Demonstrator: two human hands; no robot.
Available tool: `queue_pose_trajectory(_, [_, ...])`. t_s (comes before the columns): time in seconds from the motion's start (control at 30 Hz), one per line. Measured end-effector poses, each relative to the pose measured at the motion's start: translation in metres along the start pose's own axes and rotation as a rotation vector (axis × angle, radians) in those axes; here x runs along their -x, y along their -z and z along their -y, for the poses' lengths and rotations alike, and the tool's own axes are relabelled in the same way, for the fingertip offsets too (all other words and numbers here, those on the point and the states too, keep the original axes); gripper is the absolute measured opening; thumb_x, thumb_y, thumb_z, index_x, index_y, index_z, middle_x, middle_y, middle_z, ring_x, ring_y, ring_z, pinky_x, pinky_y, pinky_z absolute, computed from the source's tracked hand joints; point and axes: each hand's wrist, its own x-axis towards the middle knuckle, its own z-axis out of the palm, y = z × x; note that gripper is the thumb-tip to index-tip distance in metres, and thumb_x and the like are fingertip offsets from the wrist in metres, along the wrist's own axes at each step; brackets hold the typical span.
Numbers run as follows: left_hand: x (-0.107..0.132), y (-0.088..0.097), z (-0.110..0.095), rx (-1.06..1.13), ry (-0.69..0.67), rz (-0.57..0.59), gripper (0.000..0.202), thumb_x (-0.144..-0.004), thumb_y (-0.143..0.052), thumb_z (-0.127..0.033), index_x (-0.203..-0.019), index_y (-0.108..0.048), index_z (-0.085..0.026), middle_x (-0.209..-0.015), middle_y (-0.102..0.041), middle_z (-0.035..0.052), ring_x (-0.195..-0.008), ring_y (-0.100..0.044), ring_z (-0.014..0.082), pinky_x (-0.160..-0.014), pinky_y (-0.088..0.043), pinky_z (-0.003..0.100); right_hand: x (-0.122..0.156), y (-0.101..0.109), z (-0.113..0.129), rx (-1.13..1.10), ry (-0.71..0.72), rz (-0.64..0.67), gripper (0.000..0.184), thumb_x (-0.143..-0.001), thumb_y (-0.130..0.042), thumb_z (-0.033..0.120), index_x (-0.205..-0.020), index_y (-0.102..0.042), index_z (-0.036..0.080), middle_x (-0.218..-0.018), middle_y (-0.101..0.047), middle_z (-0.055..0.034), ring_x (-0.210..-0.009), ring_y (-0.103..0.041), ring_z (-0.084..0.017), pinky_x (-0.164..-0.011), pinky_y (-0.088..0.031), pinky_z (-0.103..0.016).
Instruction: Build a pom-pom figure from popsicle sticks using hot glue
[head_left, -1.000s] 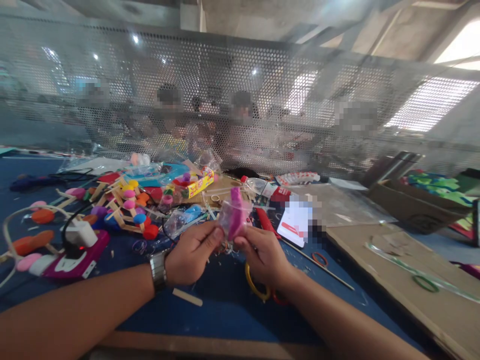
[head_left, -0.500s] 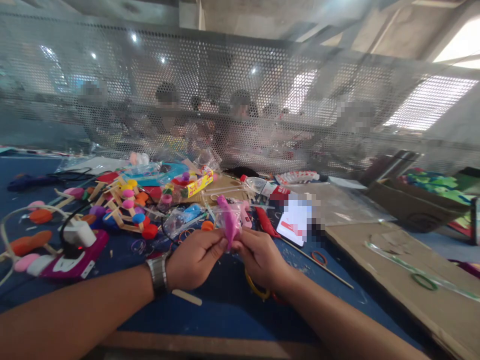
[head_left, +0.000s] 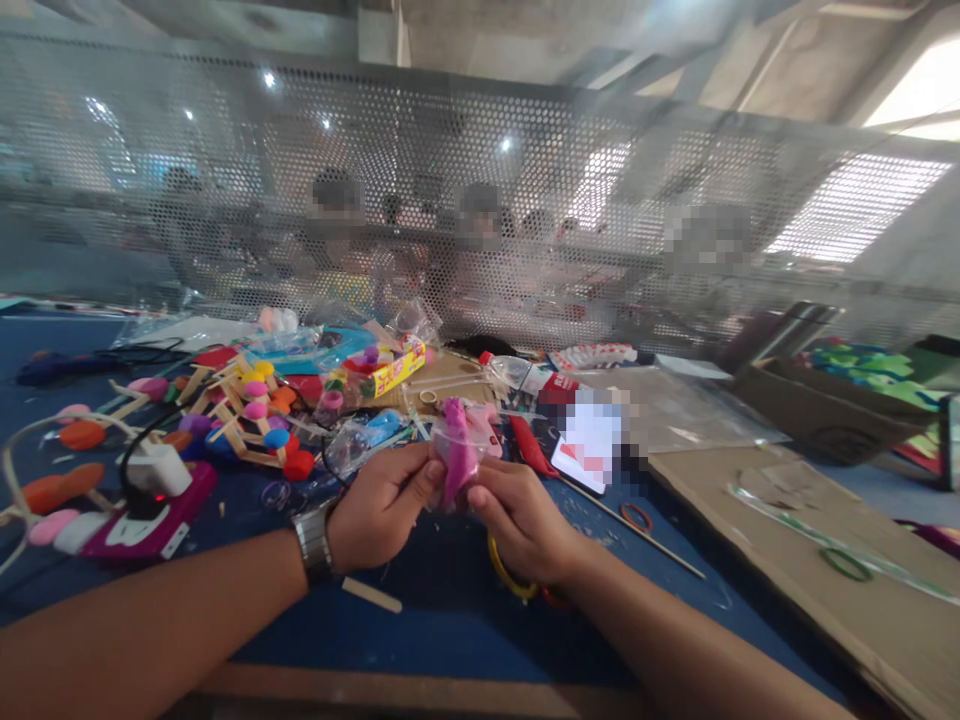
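Between my hands, above the blue table [head_left: 285,625], is a clear plastic bag [head_left: 459,452] with soft-looking pink material inside. My left hand [head_left: 386,505], with a metal-banded watch [head_left: 313,540] on its wrist, pinches the bag's left side between thumb and fingers. Gripping the right side is my right hand [head_left: 525,520], its thumb pointing toward the bag. Partly hidden under my right hand lies a yellow ring-shaped handle [head_left: 511,572]. A flat wooden stick [head_left: 372,595] rests on the table below my left hand.
At left are a purple power strip [head_left: 154,530] with a white plug, and colourful stick-and-ball pieces [head_left: 259,410]. Behind my hands lie a yellow box [head_left: 400,368], a plastic bottle [head_left: 517,372] and a lit phone [head_left: 589,445]. Cardboard [head_left: 720,500] lies right; a perforated screen [head_left: 480,120] stands behind.
The pink material in the bag looks bunched lower and wider, its tall pointed top now rounded. My fingers have shifted slightly apart around the bag, with both hands still on it.
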Motion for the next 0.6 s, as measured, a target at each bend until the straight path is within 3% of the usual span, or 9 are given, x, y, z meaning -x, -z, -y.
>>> queue_pose_trajectory(0.2, [-0.0002, 0.0021, -0.0003, 0.030, -0.009, -0.059, 0.044, -0.105, -0.039, -0.045, -0.072, -0.051, -0.018, -0.063, -0.052, -0.0021, -0.059, -0.045, 0.0118, -0.059, -0.037, 0.025, 0.0005, 0.0012, -0.0017, 0.042, -0.038, -0.050, 0.043, -0.108, -0.034, 0.038, -0.071, -0.048, 0.021, -0.063, -0.051, 0.0006, -0.055, -0.049, -0.013, -0.054, -0.037, -0.025])
queue_pose_trajectory(0.4, [0.0028, -0.0021, -0.0002, 0.000, -0.055, 0.026, 0.040, -0.106, -0.038, -0.041, -0.080, -0.056, -0.016, -0.073, -0.060, 0.0007, -0.066, -0.050, 0.0128, -0.064, -0.040, 0.025, -0.0005, -0.0026, 0.0010, 0.004, -0.003, -0.035, 0.039, -0.107, -0.035, 0.034, -0.075, -0.054, 0.021, -0.069, -0.059, -0.0018, -0.059, -0.053, -0.014, -0.056, -0.041, -0.025])
queue_pose_trajectory(0.53, [0.0013, -0.0015, -0.0003, 0.014, -0.001, -0.094, 0.041, -0.105, -0.039, -0.043, -0.074, -0.051, -0.018, -0.067, -0.053, -0.0015, -0.062, -0.046, 0.0123, -0.060, -0.037, 0.025, -0.0016, -0.0017, 0.0022, 0.029, -0.007, -0.075, 0.037, -0.107, -0.036, 0.031, -0.074, -0.051, 0.021, -0.067, -0.055, -0.0006, -0.058, -0.052, -0.013, -0.055, -0.040, -0.024])
queue_pose_trajectory(0.6, [0.0005, -0.0011, -0.0003, 0.024, 0.010, -0.095, 0.041, -0.104, -0.039, -0.044, -0.075, -0.051, -0.018, -0.067, -0.052, -0.0017, -0.062, -0.044, 0.0124, -0.059, -0.036, 0.025, -0.0017, -0.0008, 0.0023, 0.044, -0.003, -0.083, 0.036, -0.106, -0.037, 0.029, -0.074, -0.050, 0.021, -0.067, -0.054, -0.0005, -0.058, -0.052, -0.013, -0.055, -0.040, -0.024])
